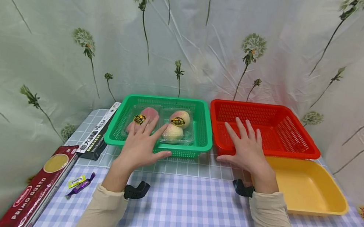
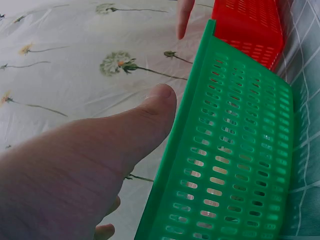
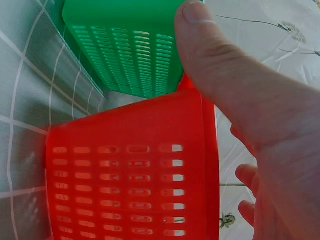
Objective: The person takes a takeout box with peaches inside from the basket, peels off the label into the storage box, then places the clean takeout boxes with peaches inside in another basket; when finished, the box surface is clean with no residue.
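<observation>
The left hand (image 1: 140,146) is covering the near edge of the green basket (image 1: 200,130), so the front of the clear fruit pack (image 1: 161,124) inside it is hidden; the pack's lid glare is making the pink and yellow fruit hard to read, and their round labels are too small to make out. The left fingers (image 1: 148,126) are lying straight and spread, holding nothing, reaching over the pack. The right hand (image 1: 248,150) is hovering over the near left corner of the red basket (image 1: 298,148), fingers wide apart and gripping nothing; whether either palm is touching a rim cannot be told. The red basket is showing nothing inside. Near right, the yellow tray (image 1: 326,202) is partly blocked by the right wrist. On the left of the worktop (image 1: 191,210), a pasta box (image 1: 35,190) is being cut off by the picture's edge.
</observation>
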### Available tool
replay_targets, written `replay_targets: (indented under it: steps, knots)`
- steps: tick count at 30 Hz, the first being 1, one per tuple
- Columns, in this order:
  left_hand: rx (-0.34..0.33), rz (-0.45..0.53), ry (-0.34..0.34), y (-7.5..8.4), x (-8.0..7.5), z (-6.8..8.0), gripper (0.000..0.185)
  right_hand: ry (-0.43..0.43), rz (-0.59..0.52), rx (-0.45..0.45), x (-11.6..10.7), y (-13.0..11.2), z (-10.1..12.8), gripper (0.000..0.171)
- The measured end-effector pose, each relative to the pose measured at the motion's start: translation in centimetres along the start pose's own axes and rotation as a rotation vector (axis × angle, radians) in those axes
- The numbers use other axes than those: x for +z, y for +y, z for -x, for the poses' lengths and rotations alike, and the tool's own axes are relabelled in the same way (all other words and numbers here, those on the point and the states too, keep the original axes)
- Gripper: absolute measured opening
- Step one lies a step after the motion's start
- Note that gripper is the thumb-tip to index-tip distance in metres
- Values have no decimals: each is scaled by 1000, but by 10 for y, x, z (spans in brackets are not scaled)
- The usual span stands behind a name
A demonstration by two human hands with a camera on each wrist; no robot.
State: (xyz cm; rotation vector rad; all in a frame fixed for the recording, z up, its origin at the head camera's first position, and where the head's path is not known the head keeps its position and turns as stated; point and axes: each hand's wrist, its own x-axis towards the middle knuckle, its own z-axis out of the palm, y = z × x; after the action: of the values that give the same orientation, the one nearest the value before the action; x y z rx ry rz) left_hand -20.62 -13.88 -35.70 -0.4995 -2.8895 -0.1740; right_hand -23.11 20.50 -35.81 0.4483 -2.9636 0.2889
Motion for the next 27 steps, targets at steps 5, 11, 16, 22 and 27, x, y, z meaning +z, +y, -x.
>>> replay_targets:
  steps: [5, 11, 16, 22, 27]
  knots:
    - [4, 5, 2, -1, 0, 0, 90, 10, 2, -2, 1, -2, 1, 118]
    - [-7, 37, 12, -2, 2, -2, 87, 19, -7, 0, 1, -1, 0, 117]
    - [-71, 110, 94, -8, 2, -5, 78, 47, -30, 0, 1, -2, -1, 112]
    - [-152, 211, 334, -22, 3, -8, 61, 139, -158, -28, 3, -11, -2, 98]
    - [-202, 255, 503, -40, 5, -7, 47, 197, -412, -50, 7, -23, -5, 84]
